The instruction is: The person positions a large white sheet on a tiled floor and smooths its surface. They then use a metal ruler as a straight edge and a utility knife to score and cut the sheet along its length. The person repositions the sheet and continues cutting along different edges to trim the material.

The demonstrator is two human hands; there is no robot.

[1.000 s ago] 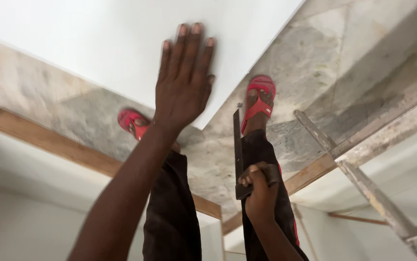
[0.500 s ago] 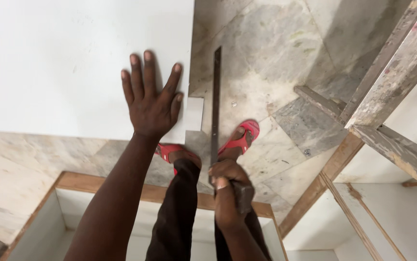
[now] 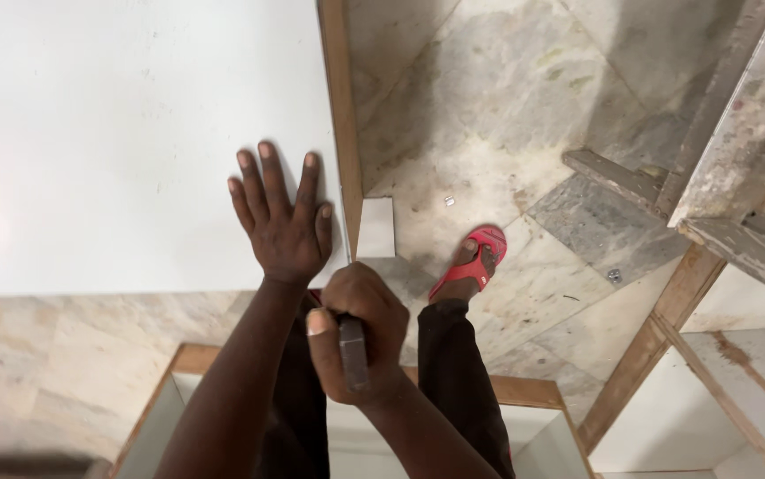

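My left hand [image 3: 283, 222] lies flat, fingers spread, on a large white board [image 3: 116, 133], close to the board's brown right edge [image 3: 338, 133]. Just below and to its right, my right hand [image 3: 358, 330] is closed around the dark handle of a hand saw [image 3: 352, 353]. My fist hides the blade. A small white offcut [image 3: 375, 228] sits right beside the board's edge, above my right hand. My foot in a red sandal [image 3: 476, 260] stands on the marble floor [image 3: 507, 115] below.
A paint-stained wooden trestle [image 3: 737, 177] rises at the right, with a brown wooden rail [image 3: 658, 355] running diagonally beneath it. A wood-framed white panel [image 3: 524, 390] lies under my legs. Small bits of debris [image 3: 614, 276] dot the floor.
The view has swung round. My right hand has brought the saw in against the board's right edge, next to my left hand, which stays flat on the board.
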